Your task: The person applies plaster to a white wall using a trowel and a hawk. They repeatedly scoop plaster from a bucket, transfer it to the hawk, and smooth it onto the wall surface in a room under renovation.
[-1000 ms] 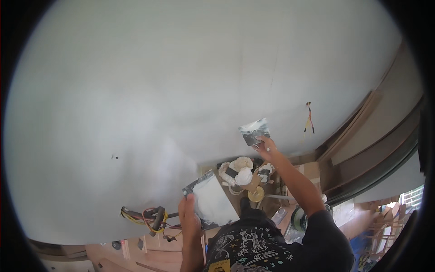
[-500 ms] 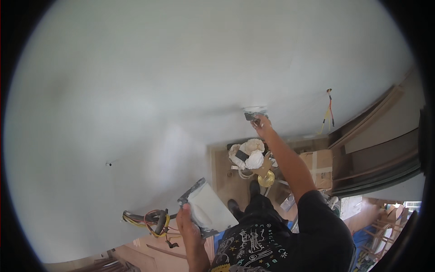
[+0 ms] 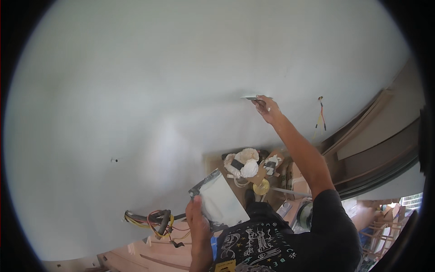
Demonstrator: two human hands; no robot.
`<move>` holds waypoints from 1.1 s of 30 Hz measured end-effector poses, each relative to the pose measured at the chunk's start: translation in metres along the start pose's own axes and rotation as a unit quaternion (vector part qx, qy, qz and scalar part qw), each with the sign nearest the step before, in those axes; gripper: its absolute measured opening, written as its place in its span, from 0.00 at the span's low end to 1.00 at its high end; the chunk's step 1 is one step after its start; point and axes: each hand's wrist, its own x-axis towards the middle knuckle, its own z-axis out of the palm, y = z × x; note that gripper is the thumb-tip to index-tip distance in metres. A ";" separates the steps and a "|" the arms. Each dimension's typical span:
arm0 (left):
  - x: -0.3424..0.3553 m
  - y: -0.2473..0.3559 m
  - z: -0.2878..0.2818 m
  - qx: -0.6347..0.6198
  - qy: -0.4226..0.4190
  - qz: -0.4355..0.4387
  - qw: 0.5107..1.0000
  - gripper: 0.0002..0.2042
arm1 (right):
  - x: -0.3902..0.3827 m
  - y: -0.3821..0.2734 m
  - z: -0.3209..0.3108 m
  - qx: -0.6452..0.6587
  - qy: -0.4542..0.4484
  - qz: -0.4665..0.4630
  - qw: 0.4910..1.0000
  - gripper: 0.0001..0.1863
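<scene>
My right hand [image 3: 269,110] reaches up and out to the pale wall [image 3: 158,68], fingers closed on a putty knife [image 3: 250,98]. The knife lies nearly edge-on to my view, its blade at the wall surface; I cannot tell how firmly it touches. Low in front of my body, my left hand [image 3: 198,220] grips a wide, flat plastering blade [image 3: 223,196] by its dark, smeared edge. Smooth white putty lies on its pale face. My left thumb shows on the edge, while the other fingers are mostly hidden.
Bundled wires [image 3: 158,223] stick out of the wall beside my left hand. Thinner wires [image 3: 321,113] hang at right. White putty-smeared bags [image 3: 248,167] and a gold round lid [image 3: 261,187] lie on the floor below. Dark curved panels [image 3: 380,156] stand at far right.
My right hand has moved slightly up the wall, and the putty knife has turned from showing its face to edge-on. The plastering blade sits a little further right and higher in view.
</scene>
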 end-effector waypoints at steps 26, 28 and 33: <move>0.013 0.009 -0.005 -0.080 -0.191 -0.002 0.978 0.18 | -0.097 -0.244 0.256 -0.119 -0.044 -0.140 0.982 0.19; 0.014 0.010 -0.005 -0.096 -0.208 0.004 0.973 0.18 | -0.097 -0.268 0.270 -0.145 -0.062 -0.173 0.972 0.20; 0.007 0.016 0.002 -0.134 -0.181 -0.028 0.974 0.18 | -0.115 -0.311 0.308 -0.152 -0.077 -0.248 0.954 0.24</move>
